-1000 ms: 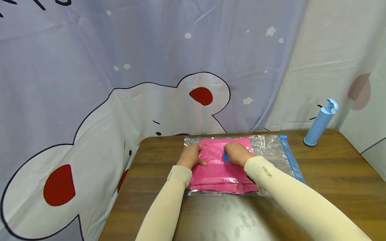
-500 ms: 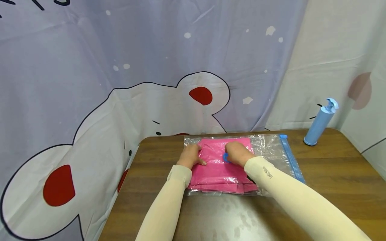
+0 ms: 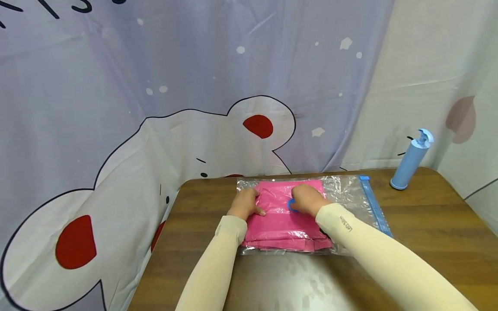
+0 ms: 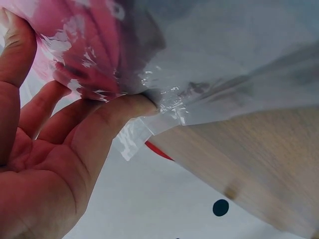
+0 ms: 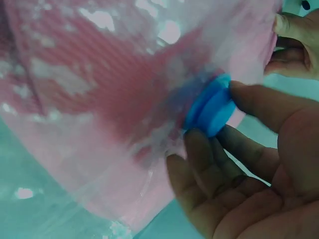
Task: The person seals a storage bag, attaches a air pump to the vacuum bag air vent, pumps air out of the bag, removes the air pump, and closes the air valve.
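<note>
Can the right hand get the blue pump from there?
Probably yes, but the right hand would likely let go of the blue cap first. Nothing tall stands between it and the pump; just the bag's flat end lies that way.

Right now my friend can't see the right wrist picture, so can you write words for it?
The fingers of a right hand pinch a round blue cap on a clear plastic bag with pink fabric inside. At the upper right, a left hand holds the bag's edge.
</note>
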`<action>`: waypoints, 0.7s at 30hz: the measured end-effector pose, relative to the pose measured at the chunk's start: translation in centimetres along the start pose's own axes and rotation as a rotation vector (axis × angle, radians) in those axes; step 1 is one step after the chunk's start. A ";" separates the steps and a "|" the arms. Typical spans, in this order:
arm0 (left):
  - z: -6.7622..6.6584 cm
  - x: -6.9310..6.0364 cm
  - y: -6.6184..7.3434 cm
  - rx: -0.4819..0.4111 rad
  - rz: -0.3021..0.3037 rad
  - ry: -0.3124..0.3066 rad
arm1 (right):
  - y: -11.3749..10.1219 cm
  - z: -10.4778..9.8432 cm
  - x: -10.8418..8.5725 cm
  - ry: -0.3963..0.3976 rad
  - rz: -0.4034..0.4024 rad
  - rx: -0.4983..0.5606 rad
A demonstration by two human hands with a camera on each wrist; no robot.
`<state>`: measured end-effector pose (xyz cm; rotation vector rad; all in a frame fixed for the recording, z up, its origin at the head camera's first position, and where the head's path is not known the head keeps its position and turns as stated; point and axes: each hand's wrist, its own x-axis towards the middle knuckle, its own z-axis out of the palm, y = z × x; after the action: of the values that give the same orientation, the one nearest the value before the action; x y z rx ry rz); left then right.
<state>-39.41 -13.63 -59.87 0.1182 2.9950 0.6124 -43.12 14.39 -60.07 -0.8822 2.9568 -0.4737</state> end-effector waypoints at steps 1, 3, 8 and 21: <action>0.2 0.2 -0.3 -0.005 0.005 -0.001 | -0.1 0.0 -0.1 -0.001 -0.009 0.000; 0.4 0.4 -0.6 -0.003 0.013 -0.002 | -1.0 -0.8 -0.8 0.015 -0.029 0.004; 0.5 0.8 -0.7 0.017 0.038 0.009 | -6.1 -6.2 -4.1 -0.027 -0.030 0.003; 0.8 0.9 -1.3 0.055 0.053 0.018 | -1.3 -0.9 -0.4 -0.026 0.034 0.002</action>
<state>-40.28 -14.45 -61.13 0.1977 3.0365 0.5386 -42.15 13.85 -58.88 -0.8305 2.9419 -0.4607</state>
